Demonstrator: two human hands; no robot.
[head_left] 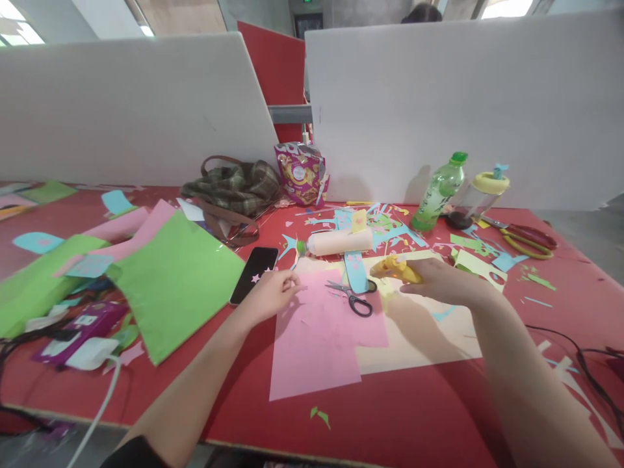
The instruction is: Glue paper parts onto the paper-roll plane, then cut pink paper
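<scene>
My left hand point(275, 292) is closed in a pinch above the left edge of the pink paper sheet point(316, 351); what its fingertips hold is too small to name. My right hand point(439, 279) is wrapped round a yellow hot glue gun point(397, 268), which points left over a cream sheet point(419, 344). Between the hands, black-handled scissors point(359, 305) lie partly spread on the pink paper. Behind them a cream-wrapped bottle point(341, 242) with a green cap lies on its side. A blue paper strip point(355, 273) with small pink stars extends from it toward me.
A phone point(254, 273) and a green sheet point(175, 286) lie left of my left hand. Paper scraps, a green bottle point(439, 195), a clear jar point(480, 198) and red-yellow scissors point(529, 240) are at back right. A bag point(238, 185) and snack pouch point(302, 175) stand before white panels.
</scene>
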